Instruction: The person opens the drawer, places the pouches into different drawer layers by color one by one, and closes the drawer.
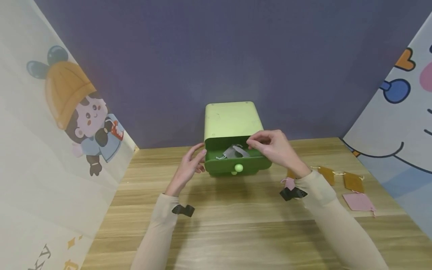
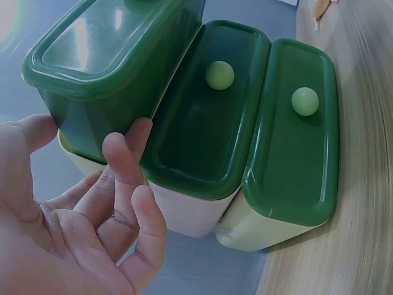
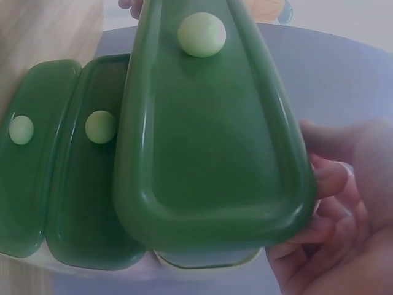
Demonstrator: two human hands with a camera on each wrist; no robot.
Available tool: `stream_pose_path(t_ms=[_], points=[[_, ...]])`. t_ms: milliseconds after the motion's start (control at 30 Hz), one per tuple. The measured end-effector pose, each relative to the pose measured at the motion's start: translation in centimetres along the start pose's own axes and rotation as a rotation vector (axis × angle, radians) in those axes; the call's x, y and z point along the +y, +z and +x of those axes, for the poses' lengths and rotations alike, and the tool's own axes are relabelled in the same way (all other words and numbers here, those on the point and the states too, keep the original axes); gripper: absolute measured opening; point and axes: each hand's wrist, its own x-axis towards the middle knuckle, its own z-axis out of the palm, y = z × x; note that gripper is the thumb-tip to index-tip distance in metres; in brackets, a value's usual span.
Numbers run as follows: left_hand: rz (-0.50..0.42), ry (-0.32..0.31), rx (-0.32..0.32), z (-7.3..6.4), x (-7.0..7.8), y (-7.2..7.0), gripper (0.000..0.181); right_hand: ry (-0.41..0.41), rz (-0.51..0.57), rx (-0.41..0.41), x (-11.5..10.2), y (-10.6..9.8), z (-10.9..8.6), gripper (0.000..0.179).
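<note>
A light green cabinet [image 1: 233, 118] with green drawers stands against the back wall. Its top drawer [image 1: 219, 165] is pulled out, and grey drawstring pouches [image 1: 233, 152] lie inside. My left hand [image 1: 187, 167] is at the drawer's left side, fingers loosely bent, fingertips right at the side wall in the left wrist view. Over the drawer's right edge is my right hand [image 1: 275, 148], thumb and index fingertips close together beside the pouches. In the right wrist view the drawer front hides those fingertips; I cannot tell whether they pinch anything.
Below the open drawer, two more drawers with round knobs [image 2: 305, 101] are closed. To the right on the wooden table [image 1: 229, 232] lie orange-brown pouches [image 1: 353, 182] and a pink pouch [image 1: 359, 201]. Another pink pouch [image 1: 289, 183] is partly behind the right wrist.
</note>
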Motion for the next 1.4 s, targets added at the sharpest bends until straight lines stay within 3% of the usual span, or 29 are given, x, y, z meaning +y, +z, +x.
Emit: stream_pose_path(t_ms=[433, 767, 1400], points=[[-0.003, -0.002, 0.001, 0.0, 0.0, 0.0, 0.058, -0.002, -0.001, 0.066, 0.8, -1.0, -0.9, 0.024], [-0.005, -0.007, -0.002, 0.2, -0.1, -0.1, 0.058, 0.055, 0.035, 0.136, 1.0, -1.4, -1.8, 0.030], [-0.003, -0.005, 0.000, 0.0, 0.1, -0.1, 0.058, -0.041, 0.138, 0.357, 1.7, 0.0, -4.5, 0.014]])
